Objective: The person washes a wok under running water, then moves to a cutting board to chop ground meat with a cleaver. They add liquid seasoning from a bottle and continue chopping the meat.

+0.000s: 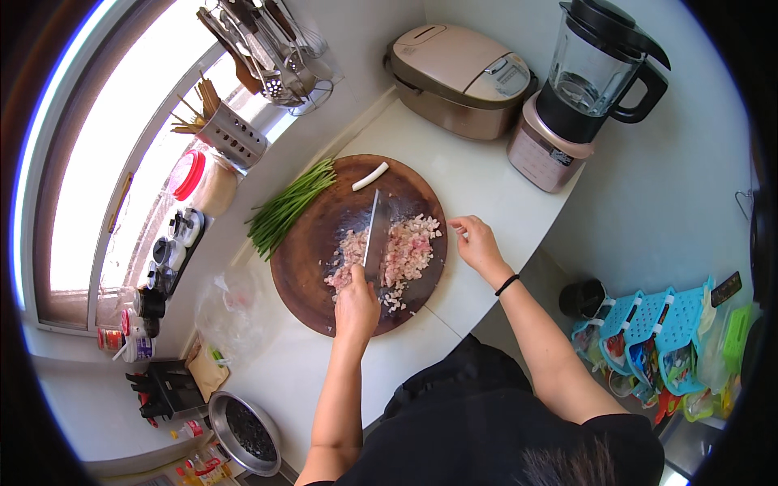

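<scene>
My left hand (357, 304) grips the handle of a cleaver (378, 234), its blade pointing away from me. The blade stands among finely chopped pale-pink meat (410, 249), with pieces on both sides. Beneath is a round wooden chopping board (304, 267), dark and wet in its middle. My right hand (477, 243) hovers just off the board's right edge, fingers loosely bent and holding nothing. A white curved strip (370, 176), perhaps a scallion stalk, lies near the board's far edge. A bundle of long green chives or similar stalks (292, 206) rests over its left rim.
A rice cooker (462, 79) and a blender (565, 109) stand behind the board on the white countertop (389, 364). Left are a crumpled plastic bag (231, 316), a metal bowl with dark contents (267, 419) and a knife block (173, 389). Jars (203, 182) and a chopstick holder (234, 133) line the windowsill.
</scene>
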A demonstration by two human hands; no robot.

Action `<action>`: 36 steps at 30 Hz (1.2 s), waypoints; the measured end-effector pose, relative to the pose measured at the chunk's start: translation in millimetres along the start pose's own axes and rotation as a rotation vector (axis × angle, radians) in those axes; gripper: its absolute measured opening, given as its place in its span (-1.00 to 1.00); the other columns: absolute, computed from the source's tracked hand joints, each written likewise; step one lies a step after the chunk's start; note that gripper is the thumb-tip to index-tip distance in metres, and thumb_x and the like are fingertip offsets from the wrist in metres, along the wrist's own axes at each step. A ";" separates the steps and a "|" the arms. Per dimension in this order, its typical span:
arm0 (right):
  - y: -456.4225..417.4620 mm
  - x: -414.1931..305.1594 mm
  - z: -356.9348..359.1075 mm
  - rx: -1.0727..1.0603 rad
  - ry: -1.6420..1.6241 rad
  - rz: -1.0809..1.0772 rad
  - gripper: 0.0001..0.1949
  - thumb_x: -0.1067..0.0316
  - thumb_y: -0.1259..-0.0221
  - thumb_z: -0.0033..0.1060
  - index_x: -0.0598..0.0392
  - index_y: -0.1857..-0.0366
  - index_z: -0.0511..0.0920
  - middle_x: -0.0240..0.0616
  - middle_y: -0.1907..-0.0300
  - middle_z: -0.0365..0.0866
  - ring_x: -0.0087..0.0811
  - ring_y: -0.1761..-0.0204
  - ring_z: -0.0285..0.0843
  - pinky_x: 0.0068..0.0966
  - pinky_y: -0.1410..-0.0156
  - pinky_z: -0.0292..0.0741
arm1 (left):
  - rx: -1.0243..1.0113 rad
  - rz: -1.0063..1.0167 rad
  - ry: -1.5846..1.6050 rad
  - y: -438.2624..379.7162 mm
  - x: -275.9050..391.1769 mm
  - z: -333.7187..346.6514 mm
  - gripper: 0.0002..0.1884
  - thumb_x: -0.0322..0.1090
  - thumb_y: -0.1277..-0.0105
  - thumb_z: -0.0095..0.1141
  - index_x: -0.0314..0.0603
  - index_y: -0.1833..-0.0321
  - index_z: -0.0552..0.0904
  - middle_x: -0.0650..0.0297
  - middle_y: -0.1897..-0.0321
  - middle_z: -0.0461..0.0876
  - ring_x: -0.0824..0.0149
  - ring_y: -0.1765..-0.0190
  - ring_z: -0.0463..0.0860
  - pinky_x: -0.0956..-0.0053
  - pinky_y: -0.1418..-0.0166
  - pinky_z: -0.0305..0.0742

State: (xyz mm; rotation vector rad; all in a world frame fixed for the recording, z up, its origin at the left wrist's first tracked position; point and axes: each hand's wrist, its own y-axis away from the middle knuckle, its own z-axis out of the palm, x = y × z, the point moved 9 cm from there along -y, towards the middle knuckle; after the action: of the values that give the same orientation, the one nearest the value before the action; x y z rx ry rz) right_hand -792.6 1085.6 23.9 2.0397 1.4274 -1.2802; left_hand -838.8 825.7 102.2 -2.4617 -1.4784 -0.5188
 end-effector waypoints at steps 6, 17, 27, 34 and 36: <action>-6.5 7.1 -22.3 0.079 -0.116 0.104 -0.72 0.63 -0.14 0.05 0.11 0.10 0.63 -0.17 0.14 0.66 -0.34 0.21 0.68 -0.46 0.19 0.64 | 0.003 -0.029 0.402 1.5 56.9 31.5 -0.70 -0.52 -0.25 -0.04 -0.40 0.00 0.25 -0.26 0.59 0.56 -0.30 0.47 0.60 -0.08 0.39 0.48; 4.0 48.2 -23.9 -0.001 -0.221 0.194 -0.76 0.59 -0.19 0.09 0.09 0.12 0.65 -0.27 0.13 0.71 -0.46 0.19 0.68 -0.55 0.19 0.62 | 0.144 -0.140 0.289 -6.9 53.8 92.5 -0.72 -0.51 -0.26 -0.03 -0.40 0.04 0.24 -0.29 0.58 0.56 -0.32 0.47 0.60 -0.11 0.39 0.47; 37.6 67.3 -28.8 -0.121 -0.226 0.201 -0.81 0.55 -0.23 0.11 0.13 0.14 0.66 -0.23 0.13 0.70 -0.41 0.16 0.69 -0.49 0.10 0.63 | 0.149 -0.262 0.193 44.6 -26.9 64.5 -0.64 -0.47 -0.30 0.05 -0.37 -0.10 0.27 -0.28 0.43 0.61 -0.35 0.34 0.60 -0.07 0.30 0.48; 96.3 58.7 -90.2 0.022 -0.148 0.225 -0.83 0.55 -0.23 0.14 0.15 0.16 0.67 -0.20 0.16 0.70 -0.41 0.17 0.69 -0.52 0.12 0.64 | -0.004 -0.163 0.173 18.7 -45.7 27.6 -0.66 -0.47 -0.28 0.09 -0.33 -0.05 0.31 -0.28 0.41 0.62 -0.34 0.29 0.61 -0.07 0.27 0.48; 129.7 70.3 -108.7 0.104 -0.176 0.264 -0.83 0.57 -0.22 0.13 0.15 0.17 0.66 -0.22 0.18 0.70 -0.42 0.17 0.70 -0.54 0.13 0.64 | 0.140 -0.011 0.126 20.8 -23.4 -4.5 -0.71 -0.48 -0.29 0.06 -0.29 -0.02 0.32 -0.26 0.40 0.63 -0.33 0.29 0.61 -0.08 0.26 0.48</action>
State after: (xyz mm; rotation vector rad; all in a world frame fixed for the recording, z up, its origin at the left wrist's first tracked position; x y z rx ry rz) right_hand -621.1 1144.6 -2.4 2.0409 0.9960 -1.4031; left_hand -831.3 795.5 96.5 -2.2727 -1.4285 -0.5421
